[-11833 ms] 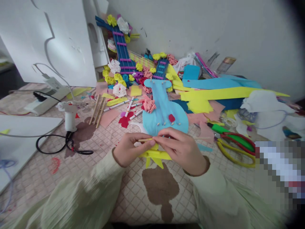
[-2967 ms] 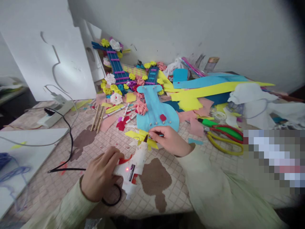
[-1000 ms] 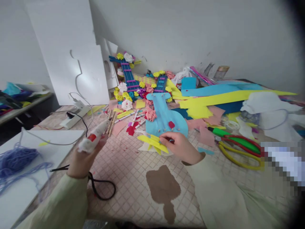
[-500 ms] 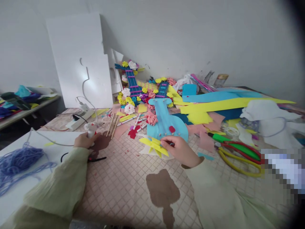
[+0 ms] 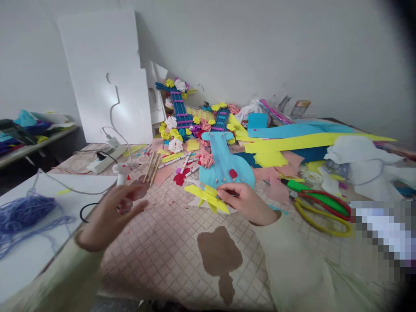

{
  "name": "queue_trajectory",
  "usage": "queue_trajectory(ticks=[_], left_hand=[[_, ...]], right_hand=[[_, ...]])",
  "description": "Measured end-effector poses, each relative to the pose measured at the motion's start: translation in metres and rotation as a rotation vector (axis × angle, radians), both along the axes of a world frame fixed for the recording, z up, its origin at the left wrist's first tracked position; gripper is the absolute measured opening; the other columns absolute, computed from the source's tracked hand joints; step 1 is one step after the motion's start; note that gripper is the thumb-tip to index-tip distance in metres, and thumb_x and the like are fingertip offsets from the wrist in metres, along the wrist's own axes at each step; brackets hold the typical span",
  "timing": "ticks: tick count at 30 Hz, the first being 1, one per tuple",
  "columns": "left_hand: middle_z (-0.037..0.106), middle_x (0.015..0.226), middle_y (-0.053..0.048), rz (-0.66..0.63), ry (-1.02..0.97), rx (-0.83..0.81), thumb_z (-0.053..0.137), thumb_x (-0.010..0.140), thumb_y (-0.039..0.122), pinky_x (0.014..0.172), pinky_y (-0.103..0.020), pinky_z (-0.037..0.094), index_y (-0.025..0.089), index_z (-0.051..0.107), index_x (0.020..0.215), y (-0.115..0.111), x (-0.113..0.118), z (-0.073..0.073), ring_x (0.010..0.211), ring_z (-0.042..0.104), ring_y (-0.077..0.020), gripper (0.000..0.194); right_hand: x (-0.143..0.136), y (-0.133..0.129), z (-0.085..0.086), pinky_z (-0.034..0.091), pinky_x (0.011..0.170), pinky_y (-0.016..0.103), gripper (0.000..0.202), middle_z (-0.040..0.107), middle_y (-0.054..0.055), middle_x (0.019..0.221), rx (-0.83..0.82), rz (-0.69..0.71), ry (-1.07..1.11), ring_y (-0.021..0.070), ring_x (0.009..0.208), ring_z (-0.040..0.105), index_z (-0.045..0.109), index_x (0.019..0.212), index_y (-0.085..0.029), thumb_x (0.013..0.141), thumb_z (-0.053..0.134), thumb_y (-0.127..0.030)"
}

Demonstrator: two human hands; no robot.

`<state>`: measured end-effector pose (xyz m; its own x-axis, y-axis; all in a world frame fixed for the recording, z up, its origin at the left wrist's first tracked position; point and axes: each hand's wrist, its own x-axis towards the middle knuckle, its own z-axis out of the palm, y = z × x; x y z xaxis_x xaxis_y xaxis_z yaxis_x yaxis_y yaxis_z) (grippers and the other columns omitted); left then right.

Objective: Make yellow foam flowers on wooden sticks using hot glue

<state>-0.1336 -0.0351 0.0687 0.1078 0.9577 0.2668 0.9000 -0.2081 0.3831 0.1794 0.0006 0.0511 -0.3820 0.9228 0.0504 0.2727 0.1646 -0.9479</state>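
My right hand (image 5: 243, 203) pinches a yellow folded-paper shape with pointed petals (image 5: 206, 198) just above the table. White paper (image 5: 196, 202) shows under it. My left hand (image 5: 112, 210), slightly blurred, is raised with its fingers apart and holds nothing. Just behind it stands a white glue gun (image 5: 122, 172) with a red part, its lower portion hidden by the hand. Beyond the yellow shape lies a light-blue guitar-shaped cutout (image 5: 224, 160) with small beads and a red patch.
Blue yarn (image 5: 27, 212) lies on a white board at left, near a power strip (image 5: 105, 161). Wooden sticks (image 5: 152, 167) and markers (image 5: 185, 162) sit mid-table. Large scissors (image 5: 320, 208) with red and yellow handles rest at right. Paper strips and flower-decorated pieces (image 5: 178, 108) crowd the back.
My left hand has let go of the glue gun and come toward me, its fingers opening. My right hand still holds the yellow paper shape, slightly turned. The view has shifted a little.
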Motion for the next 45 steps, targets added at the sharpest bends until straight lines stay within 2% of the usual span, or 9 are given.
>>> queue_trajectory(ticks=[2, 4, 7, 9, 13, 20, 24, 32, 45], left_hand=[[0.059, 0.089, -0.005, -0.241, -0.317, -0.176, 0.051, 0.078, 0.033, 0.067, -0.026, 0.048, 0.018, 0.052, 0.105, -0.003, 0.039, -0.007, 0.078, 0.057, -0.0154, 0.031], [0.060, 0.094, -0.009, -0.418, -0.544, -0.261, 0.059, 0.072, 0.033, 0.074, -0.032, 0.048, 0.016, 0.053, 0.103, 0.001, 0.074, -0.018, 0.089, 0.056, -0.0204, 0.036], [0.058, 0.106, -0.012, -0.605, -0.883, -0.365, 0.068, 0.062, 0.039, 0.087, -0.041, 0.042, 0.016, 0.054, 0.105, 0.012, 0.113, -0.032, 0.104, 0.051, -0.0269, 0.050], [0.058, 0.108, -0.011, -0.657, -1.044, -0.414, 0.068, 0.062, 0.040, 0.088, -0.041, 0.042, 0.016, 0.056, 0.102, 0.017, 0.129, -0.038, 0.103, 0.052, -0.0268, 0.048], [0.062, 0.098, -0.008, -0.493, -1.254, -0.372, 0.065, 0.067, 0.037, 0.083, -0.038, 0.044, 0.017, 0.056, 0.101, 0.021, 0.142, -0.049, 0.093, 0.057, -0.0233, 0.040], [0.065, 0.087, -0.004, -0.364, -1.295, -0.363, 0.065, 0.069, 0.031, 0.078, -0.033, 0.046, 0.017, 0.061, 0.087, 0.023, 0.137, -0.063, 0.082, 0.059, -0.0181, 0.023], [0.066, 0.083, -0.003, -0.323, -1.295, -0.385, 0.067, 0.067, 0.030, 0.071, -0.029, 0.047, 0.017, 0.063, 0.086, 0.022, 0.135, -0.063, 0.075, 0.059, -0.0161, 0.023], [0.066, 0.085, -0.002, -0.261, -1.305, -0.385, 0.068, 0.065, 0.028, 0.075, -0.028, 0.047, 0.017, 0.064, 0.082, 0.022, 0.134, -0.058, 0.078, 0.059, -0.0150, 0.020], [0.065, 0.077, 0.002, -0.166, -1.448, -0.398, 0.072, 0.059, 0.022, 0.067, -0.023, 0.048, 0.020, 0.063, 0.077, 0.022, 0.135, -0.061, 0.070, 0.059, -0.0108, 0.020]], right_hand=[[0.002, -0.002, 0.002, 0.031, 0.044, 0.021, 0.028, 0.052, 0.000, 0.061, -0.118, 0.066, 0.083, 0.0072, 0.049, 0.041, 0.060, 0.078, -0.013, 0.077, 0.050, -0.040], [0.004, -0.003, 0.004, 0.027, 0.041, 0.020, 0.031, 0.049, -0.001, 0.058, -0.209, 0.116, 0.163, 0.0052, 0.045, 0.036, 0.060, 0.080, -0.013, 0.076, 0.052, -0.042], [0.007, -0.002, 0.004, 0.025, 0.040, 0.019, 0.031, 0.046, -0.003, 0.058, -0.280, 0.143, 0.228, 0.0041, 0.045, 0.034, 0.060, 0.082, -0.013, 0.075, 0.054, -0.042], [0.008, -0.001, 0.004, 0.024, 0.040, 0.019, 0.030, 0.045, -0.003, 0.059, -0.305, 0.138, 0.242, 0.0039, 0.045, 0.033, 0.060, 0.082, -0.013, 0.075, 0.055, -0.041], [0.010, 0.001, 0.005, 0.024, 0.041, 0.019, 0.029, 0.044, -0.004, 0.057, -0.302, 0.116, 0.230, 0.0043, 0.045, 0.033, 0.060, 0.081, -0.014, 0.075, 0.054, -0.042], [0.006, 0.000, 0.003, 0.029, 0.043, 0.020, 0.029, 0.045, -0.003, 0.057, -0.271, 0.102, 0.121, 0.0059, 0.048, 0.037, 0.060, 0.080, -0.015, 0.078, 0.051, -0.042], [0.000, 0.001, 0.003, 0.034, 0.045, 0.020, 0.022, 0.051, -0.001, 0.061, -0.177, 0.043, 0.044, 0.0072, 0.051, 0.043, 0.061, 0.080, -0.016, 0.078, 0.051, -0.035], [-0.007, -0.003, 0.001, 0.047, 0.058, 0.023, 0.016, 0.063, 0.002, 0.078, -0.012, -0.051, -0.040, 0.0123, 0.068, 0.057, 0.062, 0.081, -0.017, 0.078, 0.052, -0.029], [-0.011, -0.005, -0.006, 0.049, 0.061, 0.023, 0.013, 0.062, 0.002, 0.080, 0.097, -0.089, -0.058, 0.0127, 0.074, 0.057, 0.060, 0.081, -0.017, 0.078, 0.053, -0.027]])
